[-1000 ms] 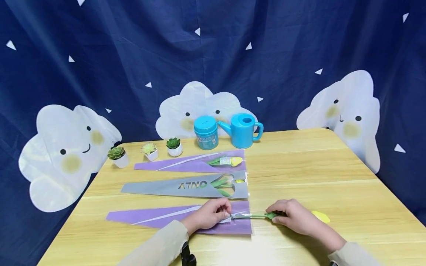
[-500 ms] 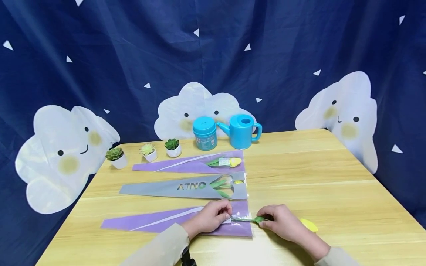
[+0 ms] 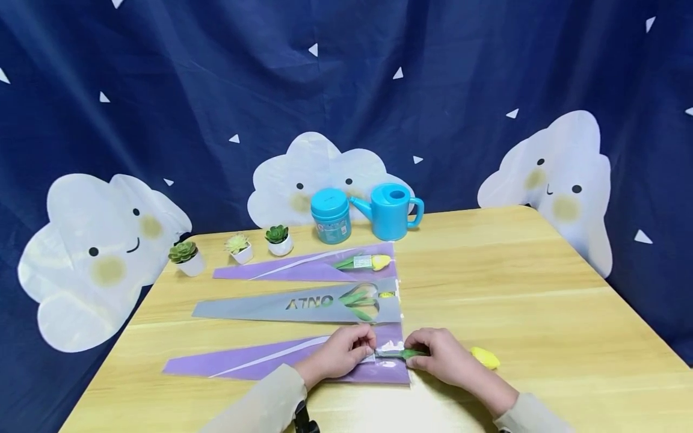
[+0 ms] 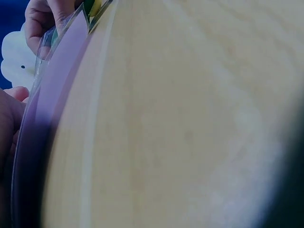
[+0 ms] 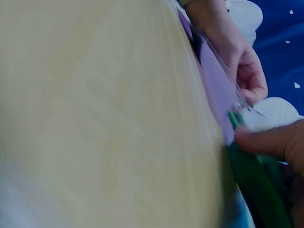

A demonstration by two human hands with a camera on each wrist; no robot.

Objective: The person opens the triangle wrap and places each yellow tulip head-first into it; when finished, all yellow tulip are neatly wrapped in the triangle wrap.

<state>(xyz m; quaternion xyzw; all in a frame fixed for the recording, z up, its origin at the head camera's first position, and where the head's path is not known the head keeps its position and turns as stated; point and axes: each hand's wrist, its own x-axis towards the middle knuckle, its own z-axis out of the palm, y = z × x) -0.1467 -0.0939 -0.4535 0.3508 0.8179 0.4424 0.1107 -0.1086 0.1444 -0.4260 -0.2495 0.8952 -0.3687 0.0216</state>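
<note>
A purple flower sleeve [image 3: 233, 356] with a clear film front lies nearest the person, its wide open end to the right. My left hand [image 3: 343, 350] pinches the film near that end, lifting it slightly, as the right wrist view shows. My right hand [image 3: 441, 358] grips a yellow tulip [image 3: 484, 358] by its green leaves just right of the sleeve's mouth. The tulip's stem runs leftward into the sleeve under the film, and its yellow head sticks out behind the hand. In the right wrist view the thumb [image 5: 266, 141] presses on the green leaves [image 5: 256, 185].
Beyond lie a grey sleeve [image 3: 243, 307] marked ONLY and another purple sleeve [image 3: 292, 266], each holding a yellow tulip. Along the back stand several small potted succulents [image 3: 279, 240], a blue lidded tub [image 3: 331, 219] and a blue watering can [image 3: 391, 213] on the wooden table [image 3: 514, 288].
My right hand has moved left with the tulip, sliding more of its stem into the purple sleeve. My left hand stays at the sleeve's film.
</note>
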